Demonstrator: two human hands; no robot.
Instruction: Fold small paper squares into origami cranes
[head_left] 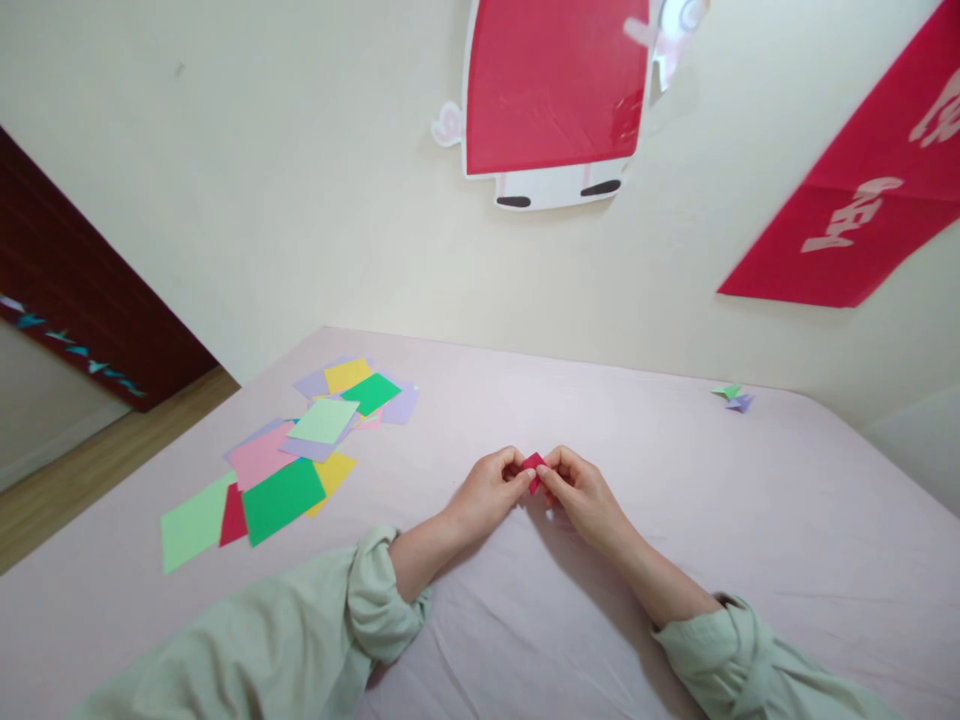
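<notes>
Wall [300,200]: cream, plain.
Poster [555,85]: red, on wall.
Banner [862,210]: red, right of poster.
Floor [90,470]: wood, lower left of poster.

Loose pile of coloured paper squares [300,450] off left on the pale pink sheet [675,520], couple of tiny folded bits [733,397] near its far right edge. Red banner [855,210] and red-and-white cutout [555,95] up on the wall [337,200].

- The left hand [491,490] curls inward, thumb and fingertips pinched together.
- The right hand [586,497] mirrors it, its pinched fingertips meeting the left's at the middle.
- Both forearms are bare and angle inward, with the pale green sleeves [375,600] rolled back.
</notes>
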